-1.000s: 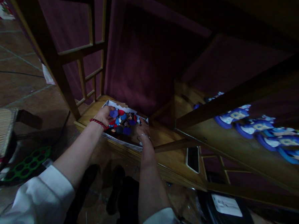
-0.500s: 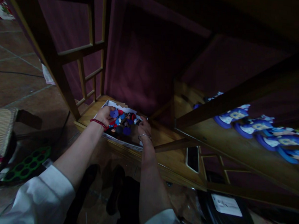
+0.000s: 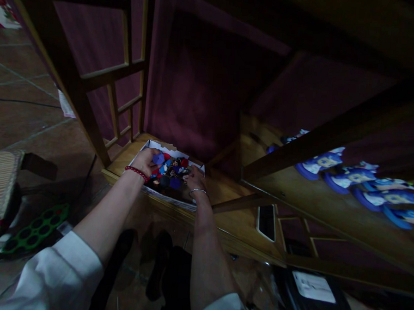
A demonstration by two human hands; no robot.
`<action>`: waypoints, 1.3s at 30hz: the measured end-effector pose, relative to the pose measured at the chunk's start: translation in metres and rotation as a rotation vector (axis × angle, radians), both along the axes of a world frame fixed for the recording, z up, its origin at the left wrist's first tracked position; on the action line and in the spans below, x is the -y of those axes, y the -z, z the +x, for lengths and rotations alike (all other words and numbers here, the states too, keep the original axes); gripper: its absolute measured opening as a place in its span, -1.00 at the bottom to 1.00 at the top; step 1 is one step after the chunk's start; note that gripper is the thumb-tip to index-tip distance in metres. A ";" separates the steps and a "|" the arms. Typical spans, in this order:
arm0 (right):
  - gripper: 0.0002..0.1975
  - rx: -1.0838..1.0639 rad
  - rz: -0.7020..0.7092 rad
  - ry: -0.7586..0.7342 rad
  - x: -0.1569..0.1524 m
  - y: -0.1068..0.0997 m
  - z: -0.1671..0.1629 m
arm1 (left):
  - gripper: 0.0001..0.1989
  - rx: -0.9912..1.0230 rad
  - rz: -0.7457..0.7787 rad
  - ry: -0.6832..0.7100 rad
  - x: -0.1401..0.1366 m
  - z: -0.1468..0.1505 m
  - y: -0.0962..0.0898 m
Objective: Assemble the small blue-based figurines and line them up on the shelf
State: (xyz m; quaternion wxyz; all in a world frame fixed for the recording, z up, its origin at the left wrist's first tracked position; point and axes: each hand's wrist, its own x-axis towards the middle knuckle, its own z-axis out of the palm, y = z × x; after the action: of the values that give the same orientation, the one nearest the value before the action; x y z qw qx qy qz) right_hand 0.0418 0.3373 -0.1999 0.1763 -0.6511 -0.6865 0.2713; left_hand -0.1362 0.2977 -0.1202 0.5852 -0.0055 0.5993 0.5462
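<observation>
A shallow white cardboard box (image 3: pixel 168 200) sits on the low wooden shelf, with several small toy figurines (image 3: pixel 173 183) in red, blue, black and purple heaped in its left and middle part. At the box's left end, my left hand (image 3: pixel 144 161), wearing a red bead bracelet, is closed on a figurine with a round purple base (image 3: pixel 158 159). Over the right end, my right hand (image 3: pixel 196 177), with a silver bangle, has its fingers closed around a small dark-and-pale figurine (image 3: pixel 184 174). Dim light blurs the figurines' details.
Several blue-and-white figurines (image 3: pixel 351 175) on round bases stand on the raised shelf at right. A phone (image 3: pixel 266 222) lies on the lower shelf. Wooden lattice (image 3: pixel 123 72) rises at left. A black stool (image 3: pixel 317 299), a green holed tray (image 3: pixel 38 229) and a bamboo-topped seat (image 3: pixel 0 195) are around.
My right hand has moved slightly left and toward me with its figurine, closer to the heap. My left hand stays almost in place, still gripping the purple-based figurine.
</observation>
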 end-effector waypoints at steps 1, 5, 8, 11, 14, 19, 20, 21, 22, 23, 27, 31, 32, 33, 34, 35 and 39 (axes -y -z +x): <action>-0.48 0.021 0.000 -0.001 0.002 -0.003 -0.001 | -0.92 -0.002 -0.002 0.001 0.000 0.000 0.000; -0.51 0.067 -0.035 -0.044 0.005 -0.012 -0.005 | -0.92 -0.007 -0.005 0.024 -0.002 0.003 0.004; -0.50 0.073 -0.061 -0.052 0.004 -0.012 -0.007 | -0.90 -0.013 0.005 0.050 -0.003 0.006 0.007; -0.50 0.046 -0.081 -0.038 0.002 -0.009 -0.007 | -0.89 -0.024 0.010 0.068 -0.003 0.010 0.008; -0.53 -0.010 -0.067 0.004 0.001 -0.007 -0.006 | -0.89 -0.039 0.010 0.080 -0.004 0.016 0.008; -0.54 -0.060 -0.006 -0.041 0.002 -0.007 -0.004 | -0.91 -0.057 0.002 0.104 -0.003 0.022 0.008; -0.52 -0.080 0.012 -0.070 0.002 -0.006 -0.004 | -0.91 -0.060 0.001 0.101 -0.003 0.022 0.008; -0.49 -0.108 0.032 -0.102 0.003 -0.006 -0.005 | -0.91 -0.062 0.001 0.095 -0.002 0.023 0.009; -0.47 -0.145 0.048 -0.134 0.003 -0.005 -0.006 | -0.91 -0.066 0.001 0.088 -0.003 0.023 0.009; -0.46 -0.189 0.055 -0.162 0.003 -0.004 -0.007 | -0.91 -0.070 0.000 0.082 -0.003 0.024 0.010; -0.45 -0.409 0.000 -0.217 0.003 0.003 -0.013 | -0.88 -0.096 -0.009 0.090 -0.005 0.026 0.015; -0.44 -0.482 -0.018 -0.250 0.002 0.007 -0.016 | -0.84 -0.102 -0.019 0.115 -0.006 0.028 0.018; -0.44 -0.455 -0.015 -0.245 0.002 0.007 -0.016 | -0.83 -0.102 -0.019 0.115 -0.006 0.028 0.018; -0.44 -0.420 -0.015 -0.236 0.003 0.006 -0.016 | -0.83 -0.104 -0.020 0.113 -0.005 0.028 0.018; -0.44 -0.383 -0.020 -0.226 0.003 0.005 -0.016 | -0.83 -0.106 -0.024 0.113 -0.005 0.029 0.017; -0.45 -0.352 -0.028 -0.216 0.004 0.003 -0.016 | -0.84 -0.109 -0.031 0.113 -0.005 0.030 0.016; -0.45 -0.303 -0.044 -0.198 0.007 -0.003 -0.017 | -0.87 -0.127 -0.054 0.113 -0.004 0.033 0.015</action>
State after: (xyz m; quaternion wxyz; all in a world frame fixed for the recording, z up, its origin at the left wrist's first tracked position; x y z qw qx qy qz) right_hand 0.0248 0.3308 -0.1968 0.2358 -0.5356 -0.7069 0.3972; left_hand -0.1029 0.3019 -0.1354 0.5754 0.0472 0.6491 0.4953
